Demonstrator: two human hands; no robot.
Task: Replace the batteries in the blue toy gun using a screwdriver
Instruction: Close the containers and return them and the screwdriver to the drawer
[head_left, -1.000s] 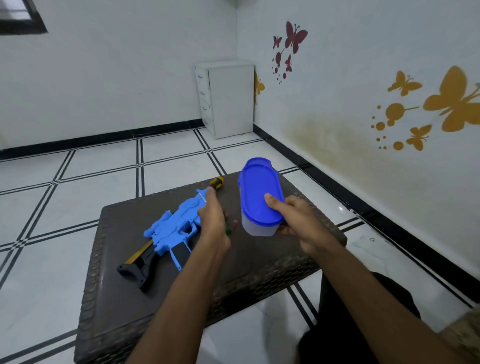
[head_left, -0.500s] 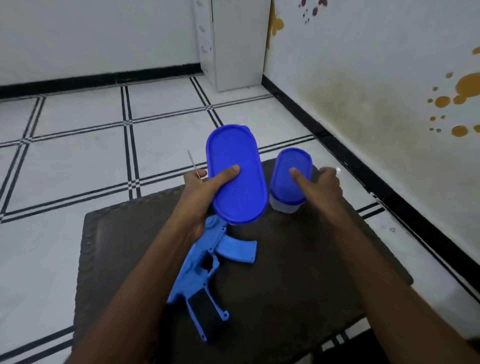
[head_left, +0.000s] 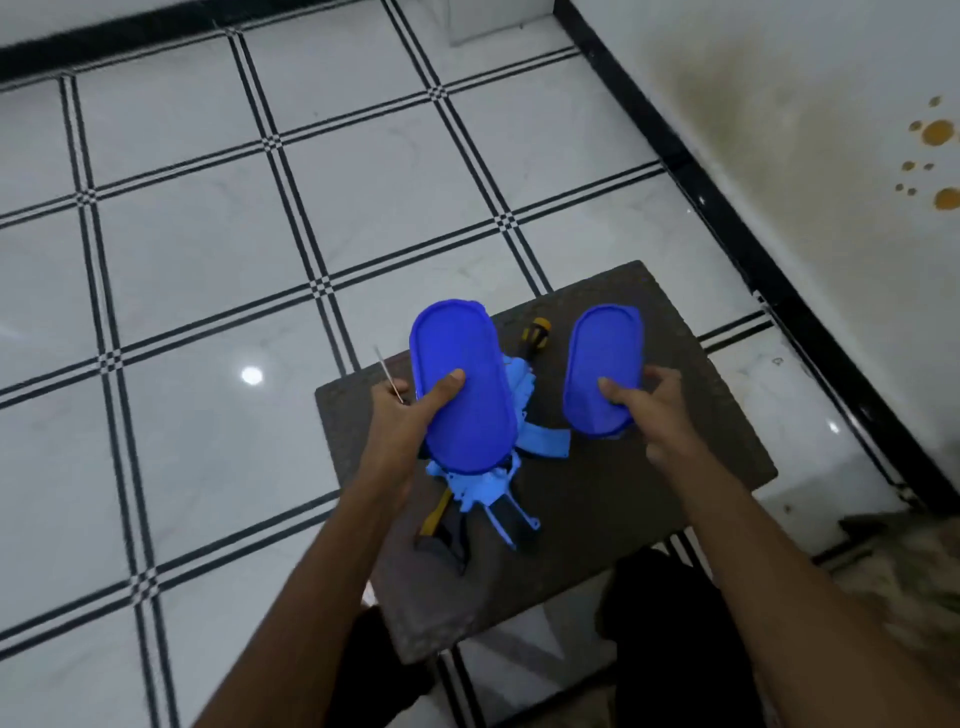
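while the left hand (head_left: 402, 421) grips a blue container (head_left: 462, 387), the right hand (head_left: 649, 402) grips another container (head_left: 602, 364).

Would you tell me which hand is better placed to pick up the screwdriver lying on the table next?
Probably the right hand: it holds only the container, over bare table beside the screwdriver. The left hand grips a lid plus a thin metal rod, above the toy gun.

Toy gun (head_left: 483, 478) on table (head_left: 675, 467)
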